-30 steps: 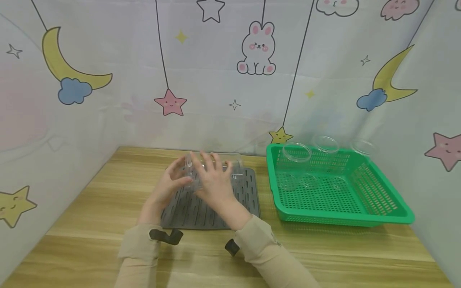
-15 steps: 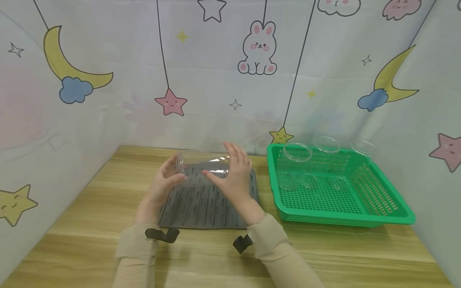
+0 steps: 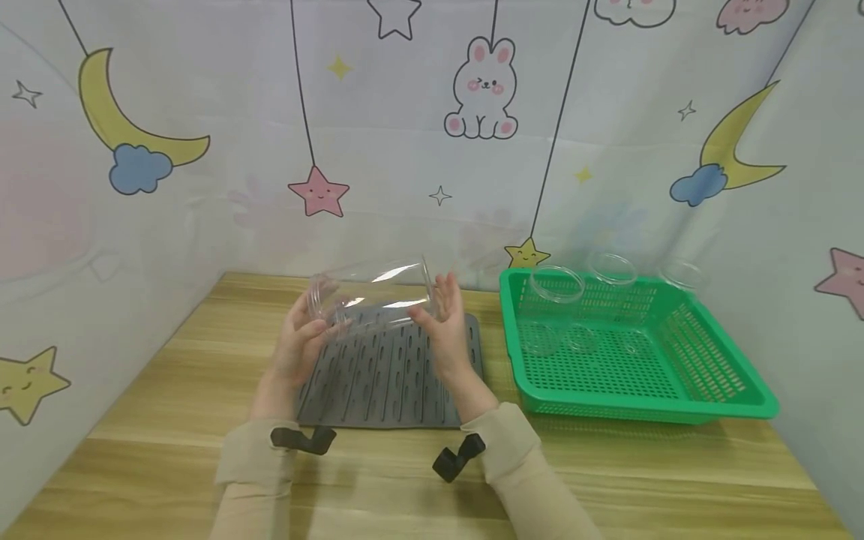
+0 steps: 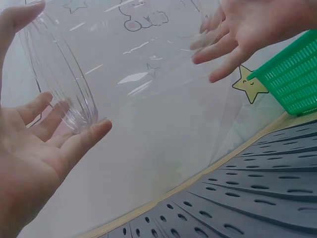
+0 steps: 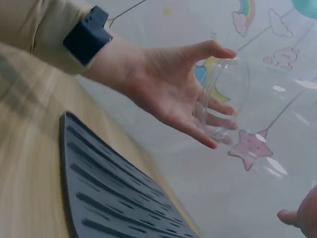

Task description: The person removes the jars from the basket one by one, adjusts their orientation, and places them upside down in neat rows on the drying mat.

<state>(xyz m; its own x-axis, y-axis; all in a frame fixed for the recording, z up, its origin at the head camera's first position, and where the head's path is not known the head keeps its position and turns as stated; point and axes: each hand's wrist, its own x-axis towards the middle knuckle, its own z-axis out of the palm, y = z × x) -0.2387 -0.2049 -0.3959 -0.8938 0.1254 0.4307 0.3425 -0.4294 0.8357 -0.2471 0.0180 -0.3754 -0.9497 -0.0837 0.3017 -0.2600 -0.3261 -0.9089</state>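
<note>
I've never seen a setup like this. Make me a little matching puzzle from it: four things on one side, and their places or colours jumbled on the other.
Things:
1. Clear container
2. Mat
3. Basket
4. Three clear vessels

Places or colours:
A. Bright green, with many small holes
B. On its side between the left hand and the right hand
C. Standing inside something else
D. Dark grey, flat on the wooden table

Right pairs:
1 – B
2 – D
3 – A
4 – C
</note>
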